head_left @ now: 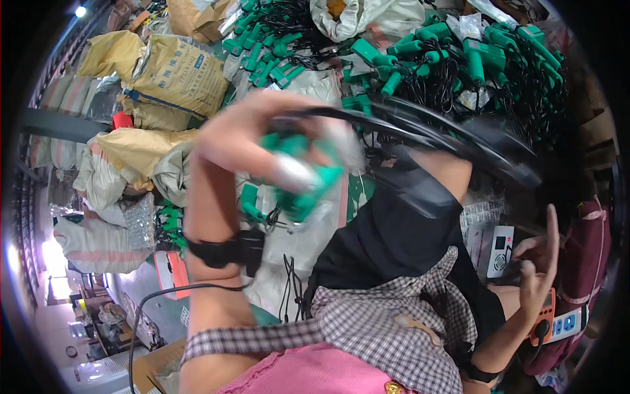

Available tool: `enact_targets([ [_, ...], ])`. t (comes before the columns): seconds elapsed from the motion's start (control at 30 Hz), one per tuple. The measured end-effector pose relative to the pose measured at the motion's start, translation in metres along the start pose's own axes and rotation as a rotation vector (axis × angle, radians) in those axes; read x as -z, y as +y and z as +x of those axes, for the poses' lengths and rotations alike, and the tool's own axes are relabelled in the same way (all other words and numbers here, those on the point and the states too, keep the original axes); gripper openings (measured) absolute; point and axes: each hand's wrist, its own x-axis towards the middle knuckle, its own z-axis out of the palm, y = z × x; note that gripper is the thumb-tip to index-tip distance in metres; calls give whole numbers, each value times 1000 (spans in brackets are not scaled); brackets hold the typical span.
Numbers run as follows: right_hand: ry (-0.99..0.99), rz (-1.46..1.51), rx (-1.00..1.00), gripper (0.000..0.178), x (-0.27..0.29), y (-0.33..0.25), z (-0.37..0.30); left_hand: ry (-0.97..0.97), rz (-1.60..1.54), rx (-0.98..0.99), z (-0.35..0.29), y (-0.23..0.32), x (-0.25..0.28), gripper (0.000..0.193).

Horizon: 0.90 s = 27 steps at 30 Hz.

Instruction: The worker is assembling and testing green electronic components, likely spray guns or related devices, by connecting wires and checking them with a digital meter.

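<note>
My left hand (243, 131), smeared by motion, is wrapped round a green plastic handheld device (305, 197) in front of my lap. White covering shows on its thumb and fingers. From the device a black cord (420, 134) swings out to the right, also blurred. Over at the right, my right hand (535, 276) is raised with its index finger stretched out and the fingers apart, nothing visible in it. Close by stands a small white box (501, 253) with a dark display and a round vent. Below that hand are an orange meter (543, 318) and a white power strip (566, 326).
Many green devices with black cords lie heaped at the back right (482, 59) and back centre (262, 56). Yellow-brown paper sacks (177, 75) and white woven sacks (98, 243) line the left. A single green device (251, 202) lies beyond my left forearm. A maroon cushion-like item (586, 253) is far right.
</note>
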Motion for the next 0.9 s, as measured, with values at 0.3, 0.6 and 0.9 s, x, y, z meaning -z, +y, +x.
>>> enact_targets([
  [0.3,6,-37,-353,40,-24,63,5,336,1179,1052,-199,-157,157,22],
  [0.6,-54,-118,-443,26,-68,57,54,261,1318,1417,-256,-349,159,25],
  [0.9,131,-70,-201,30,-82,123,154,165,997,805,-16,-292,58,34],
])
